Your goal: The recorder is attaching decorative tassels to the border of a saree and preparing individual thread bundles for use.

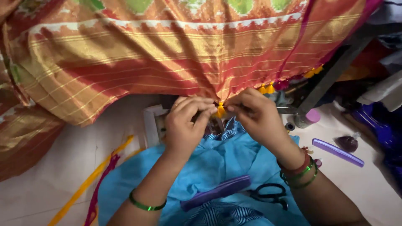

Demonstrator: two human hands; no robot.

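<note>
Where sari (pixel 138 62) hem dips at centre, I see both hands pinching yellow tassel (pixel 220 110). Left hand (pixel 184 125) fingers closed together on tassel from left; right hand (pixel 255 115) fingertips clamped on it from right. Tassel hangs down, long axis vertical. Blue cloth (pixel 209 167) below, comb (pixel 215 192), scissors (pixel 270 194) on it.

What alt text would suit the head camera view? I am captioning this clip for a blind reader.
Two hands, the left hand and right hand, pinch a small yellow tassel at the edge of an orange and gold striped cloth hanging above. Below, on blue fabric over the lap, lie a purple comb and black scissors.
</note>
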